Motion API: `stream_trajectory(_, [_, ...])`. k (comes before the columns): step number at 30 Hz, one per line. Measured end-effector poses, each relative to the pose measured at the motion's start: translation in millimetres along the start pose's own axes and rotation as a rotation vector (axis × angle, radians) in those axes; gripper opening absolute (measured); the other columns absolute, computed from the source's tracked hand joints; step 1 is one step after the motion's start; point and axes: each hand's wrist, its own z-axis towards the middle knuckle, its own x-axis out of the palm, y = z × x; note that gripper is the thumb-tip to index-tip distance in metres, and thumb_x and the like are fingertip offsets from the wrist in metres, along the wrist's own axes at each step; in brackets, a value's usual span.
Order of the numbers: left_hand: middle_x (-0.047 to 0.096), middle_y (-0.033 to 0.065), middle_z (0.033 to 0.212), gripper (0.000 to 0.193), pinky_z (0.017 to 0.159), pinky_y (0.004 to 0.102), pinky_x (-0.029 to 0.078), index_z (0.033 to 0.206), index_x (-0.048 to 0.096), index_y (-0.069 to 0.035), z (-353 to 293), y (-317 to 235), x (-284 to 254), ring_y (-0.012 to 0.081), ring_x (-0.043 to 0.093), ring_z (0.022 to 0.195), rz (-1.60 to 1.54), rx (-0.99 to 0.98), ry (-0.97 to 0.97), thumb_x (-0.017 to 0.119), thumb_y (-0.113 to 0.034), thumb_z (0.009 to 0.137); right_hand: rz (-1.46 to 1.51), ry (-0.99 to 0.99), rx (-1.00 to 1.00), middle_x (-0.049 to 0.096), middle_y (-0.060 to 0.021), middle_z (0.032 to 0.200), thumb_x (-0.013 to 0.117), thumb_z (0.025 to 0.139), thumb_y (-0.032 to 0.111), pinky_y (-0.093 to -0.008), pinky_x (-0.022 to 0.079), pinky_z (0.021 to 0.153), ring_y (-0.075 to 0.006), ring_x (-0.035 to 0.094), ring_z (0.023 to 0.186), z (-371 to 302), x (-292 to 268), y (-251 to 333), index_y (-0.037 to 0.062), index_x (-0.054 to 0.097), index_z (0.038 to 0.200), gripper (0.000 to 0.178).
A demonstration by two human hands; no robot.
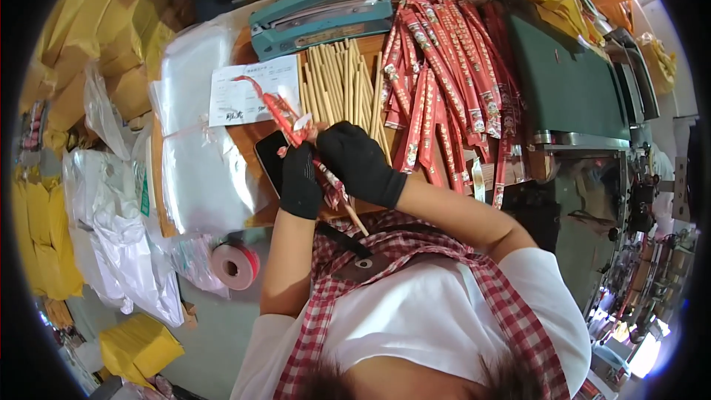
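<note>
My left hand [301, 182] and my right hand [358, 163], both in black gloves, meet above the near part of the table. Their fingers are closed around a long red printed wrapper [278, 109], whose loose end points to the far left. From its near end a thin wooden stick [358, 220] sticks out toward my apron. Just beyond my hands lies a row of bare wooden sticks [332, 81]. To their right is a heap of long red printed packets [444, 67]. A dark phone [269, 159] lies partly behind my left hand.
Clear plastic bags [200, 155] are stacked on the table's left, beside a printed paper sheet [255, 90]. A teal bag sealer [322, 22] stands at the back. A dark green box-like thing [566, 74] borders the right. A pink-edged roll [234, 267] sits below left.
</note>
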Motion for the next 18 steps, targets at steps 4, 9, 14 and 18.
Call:
stream_trajectory(4, [0.043, -0.0026, 0.060, 0.011, 0.042, 0.0222, 0.035, 0.082, 0.049, -0.010, 23.3, 3.3, -45.5, 0.0092, 0.041, 0.047, -0.041, -0.080, -0.012, 0.058, -0.014, 0.087, -0.082, -0.145, 0.344, 0.053, -0.0148, 0.096, 0.072, 0.064, 0.014, -0.0409, 0.045, 0.076, -0.0342, 0.052, 0.092, -7.8, -45.0, -36.2, 0.0059, 0.052, 0.103, 0.044])
stream_trajectory(9, [0.039, -0.0037, 0.056, 0.012, 0.043, 0.0214, 0.031, 0.081, 0.053, -0.009, 10.3, -9.6, 3.3, 0.0083, 0.039, 0.046, 0.082, -0.125, 0.147, 0.057, -0.018, 0.087, -0.511, 0.045, 0.648, 0.058, -0.0142, 0.081, 0.068, 0.069, 0.022, -0.0427, 0.046, 0.068, -0.0358, 0.057, 0.078, -15.0, -81.0, -135.0, 0.0046, 0.053, 0.088, 0.029])
stream_trajectory(14, [0.042, -0.0044, 0.057, 0.022, 0.046, 0.0213, 0.031, 0.095, 0.060, -0.002, 17.9, 14.1, 34.3, 0.0065, 0.041, 0.049, 0.271, -0.177, 0.239, 0.058, -0.023, 0.087, 0.621, -0.479, 0.539, 0.050, 0.0022, 0.070, 0.056, 0.082, 0.015, -0.0241, 0.039, 0.056, -0.0070, 0.049, 0.063, 9.9, -132.1, -105.5, 0.0053, 0.053, 0.086, 0.011])
stream_trajectory(18, [0.057, -0.0009, 0.070, 0.032, 0.061, 0.0264, 0.042, 0.099, 0.061, -0.001, -26.8, 14.9, 79.3, 0.0109, 0.054, 0.065, 0.608, -0.244, 0.500, 0.066, -0.028, 0.082, 1.084, -0.355, 0.676, 0.048, 0.0069, 0.070, 0.054, 0.084, 0.019, -0.0200, 0.034, 0.052, -0.0030, 0.043, 0.060, 16.9, -146.2, -47.6, 0.0091, 0.056, 0.092, 0.013])
